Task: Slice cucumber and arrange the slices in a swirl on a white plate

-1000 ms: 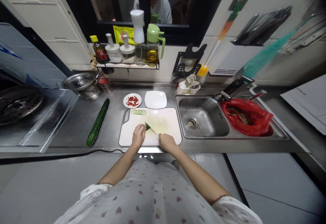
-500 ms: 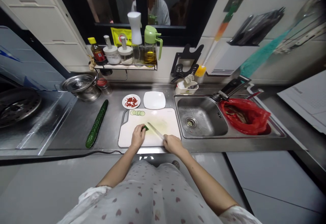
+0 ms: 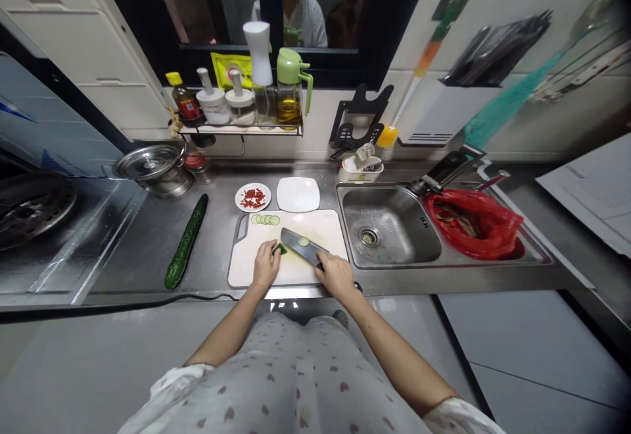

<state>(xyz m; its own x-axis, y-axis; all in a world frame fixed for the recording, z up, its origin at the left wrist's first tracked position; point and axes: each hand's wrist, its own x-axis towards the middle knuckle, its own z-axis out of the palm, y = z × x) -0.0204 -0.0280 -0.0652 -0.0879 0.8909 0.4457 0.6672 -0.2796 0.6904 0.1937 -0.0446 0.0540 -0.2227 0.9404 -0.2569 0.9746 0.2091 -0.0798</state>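
Well, right hand point(image 3: 336, 275) holds knife point(image 3: 314, 251) — bare cutting board point(image 3: 323, 223) toward far edge.

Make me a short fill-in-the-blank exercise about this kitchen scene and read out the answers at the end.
1. The right hand holds a ____ that carries one cucumber slice on its flat side.
2. The left hand holds a piece of cucumber whose skin is ____.
3. The whole cucumber lies to the ____ of the cutting board.
4. The small round plate bears chopped pieces coloured ____.
Missing words: knife; green; left; red.
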